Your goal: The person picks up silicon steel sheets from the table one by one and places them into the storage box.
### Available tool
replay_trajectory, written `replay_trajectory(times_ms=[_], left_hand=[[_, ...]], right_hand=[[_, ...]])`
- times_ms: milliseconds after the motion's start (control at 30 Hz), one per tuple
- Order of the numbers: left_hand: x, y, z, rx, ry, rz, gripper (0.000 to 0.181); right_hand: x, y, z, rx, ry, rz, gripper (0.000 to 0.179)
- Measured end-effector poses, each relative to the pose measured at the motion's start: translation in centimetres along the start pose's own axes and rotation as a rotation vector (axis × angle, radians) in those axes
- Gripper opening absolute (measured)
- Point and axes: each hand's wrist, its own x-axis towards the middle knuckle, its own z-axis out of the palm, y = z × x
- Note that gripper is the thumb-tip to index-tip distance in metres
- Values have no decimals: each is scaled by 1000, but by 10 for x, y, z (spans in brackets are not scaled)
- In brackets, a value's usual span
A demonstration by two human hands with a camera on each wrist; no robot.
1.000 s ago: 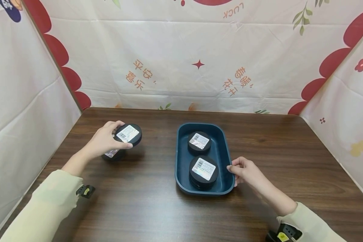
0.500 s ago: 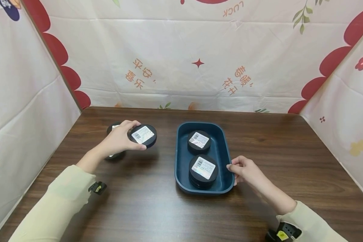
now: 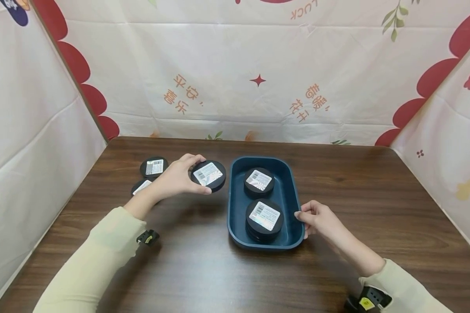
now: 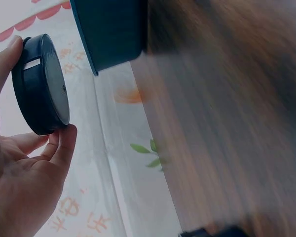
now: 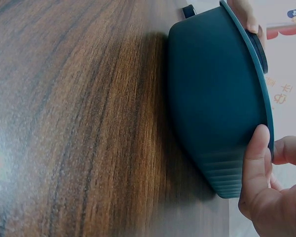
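My left hand [image 3: 180,178] grips a round black tin [image 3: 208,175] by its sides, thumb on the near edge and fingers at the far edge. A white barcode label faces up on it. In the left wrist view this tin [image 4: 39,84] is held above the table, close to the tray. The dark blue rectangular tray [image 3: 235,208] stands just to its right. Inside the tray lie a labelled black tin [image 3: 259,181] at the back and another black tin [image 3: 264,219] in front. My right hand [image 3: 317,219] pinches the tray's right rim, thumb outside in the right wrist view.
Two more labelled black tins lie on the wooden table [image 3: 188,269] at left: a far one [image 3: 154,166] and a near one [image 3: 141,186], partly hidden by my left wrist. Printed white cloth [image 3: 227,56] hangs behind the table and on both sides.
My left hand has carried its tin rightward from beside the left tins to near the tray's left rim, uncovering the tins left behind. The right hand keeps its hold on the tray.
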Motion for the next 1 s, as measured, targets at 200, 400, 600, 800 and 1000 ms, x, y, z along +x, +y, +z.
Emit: replay_trajectory(times_ms=[200,400,600,800,1000], left_hand=[[10,13,10,0,-17,58,85],[22,23,19,6,-31,79,85],[31,31,27,23,-40,91,88],[40,41,34,16,-60,93,88],[49,50,40,34,-86,114,92]], right_hand=[[0,1,1,4,-3,2,27],[0,3,1,10,-7,-3,27],[1,2,2,17,-5,-2,26],[1,1,0,13,4,2,26],[1,2,0,23,-2,3,26]])
